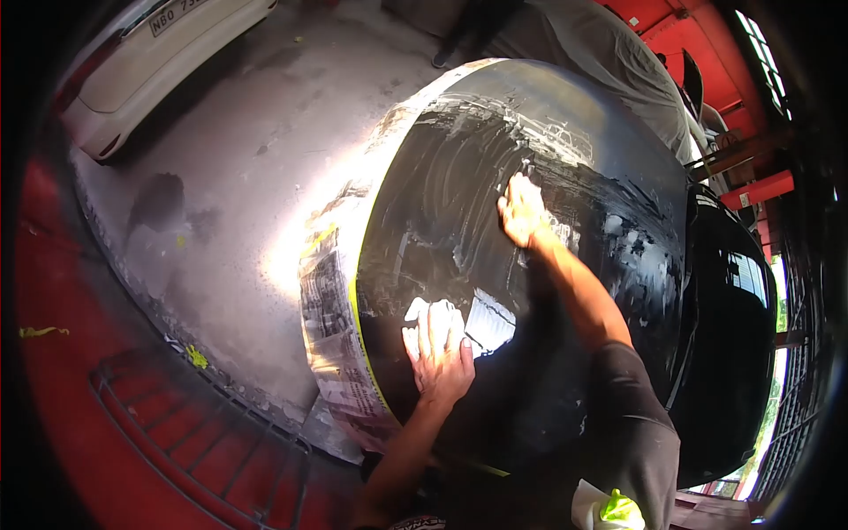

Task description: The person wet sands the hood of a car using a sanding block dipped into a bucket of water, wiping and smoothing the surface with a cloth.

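A large dark, wet-looking car panel (pixel 442 221) with pale streaks and smears fills the middle of the head view. Newspaper masking (pixel 331 300) and a thin yellow tape line run along its left edge. My left hand (pixel 437 349) rests on the lower left of the panel, its fingers over a white crumpled cloth or paper. Just right of it lies a whitish sheet or bright patch (pixel 490 322). Farther up, my right hand (pixel 523 210) presses on the panel with its fingers pointing up; what lies under them is too small to make out.
A white car (pixel 150 71) stands at the upper left on the grey floor (pixel 238 150). Grey sheeting (pixel 609 62) covers something at the top right. A dark metal rack (pixel 203 433) lies on red flooring at the lower left. Part of a person's dark leg shows at the top.
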Available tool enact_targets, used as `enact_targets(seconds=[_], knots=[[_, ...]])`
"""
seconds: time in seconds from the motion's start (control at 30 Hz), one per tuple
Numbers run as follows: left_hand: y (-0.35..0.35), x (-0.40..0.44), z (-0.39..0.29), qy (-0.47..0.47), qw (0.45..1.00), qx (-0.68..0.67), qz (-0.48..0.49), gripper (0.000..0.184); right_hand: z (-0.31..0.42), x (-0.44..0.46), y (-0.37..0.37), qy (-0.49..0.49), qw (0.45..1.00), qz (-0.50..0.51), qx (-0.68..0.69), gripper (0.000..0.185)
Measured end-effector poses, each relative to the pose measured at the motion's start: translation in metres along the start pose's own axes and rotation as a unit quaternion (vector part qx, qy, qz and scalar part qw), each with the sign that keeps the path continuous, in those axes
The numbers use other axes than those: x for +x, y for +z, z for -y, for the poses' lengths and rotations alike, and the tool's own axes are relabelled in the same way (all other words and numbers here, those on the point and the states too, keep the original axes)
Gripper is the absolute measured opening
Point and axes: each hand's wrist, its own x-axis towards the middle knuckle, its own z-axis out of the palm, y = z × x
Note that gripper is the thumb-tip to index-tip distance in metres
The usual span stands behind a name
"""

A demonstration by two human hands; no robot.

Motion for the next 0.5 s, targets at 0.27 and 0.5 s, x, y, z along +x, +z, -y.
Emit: enact_targets(seconds=[0.27,0.5], knots=[[0.001,0.0,-0.002,-0.04,0.996,0.03,0.073,0.057,-0.018,0.014,-0.02,-0.007,0.999,0.039,0.018,0.071],[0.002,0.006,0.0,-0.042,0.997,0.009,0.061,0.054,0.015,0.035,-0.069,-0.025,0.988,0.152,0.013,0.06]])
